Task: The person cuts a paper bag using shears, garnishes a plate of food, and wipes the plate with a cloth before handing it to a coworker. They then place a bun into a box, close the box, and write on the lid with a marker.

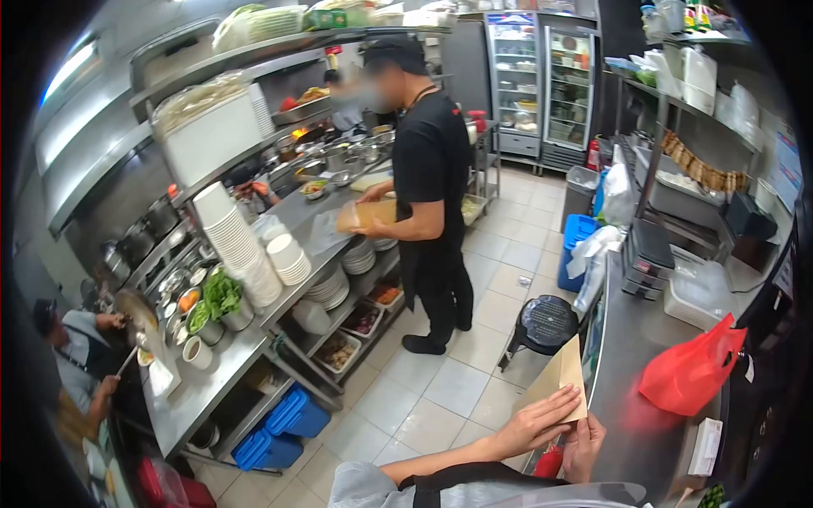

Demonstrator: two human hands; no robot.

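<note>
Near the counter edge at the lower right, a flat piece of brown paper point(555, 372), perhaps a paper bag, is between my hands. Across its lower part lies my left hand point(542, 416), its fingers together and pressing on it. My right hand point(583, 447) pinches the lower corner with thumb and fingers. Just below my hands shows part of a red object point(549, 462), whose kind I cannot make out. A red plastic bag point(690, 364) with handles stands on the steel counter point(622, 356) to the right.
A co-worker in black point(432, 169) stands at the opposite steel table point(318, 229), holding a tan board-like item point(364, 218). Another person point(80, 339) works at far left. A black-topped stool point(546, 323) and blue bin point(577, 241) stand on the tiled floor. Stacked cups point(233, 237) line the table.
</note>
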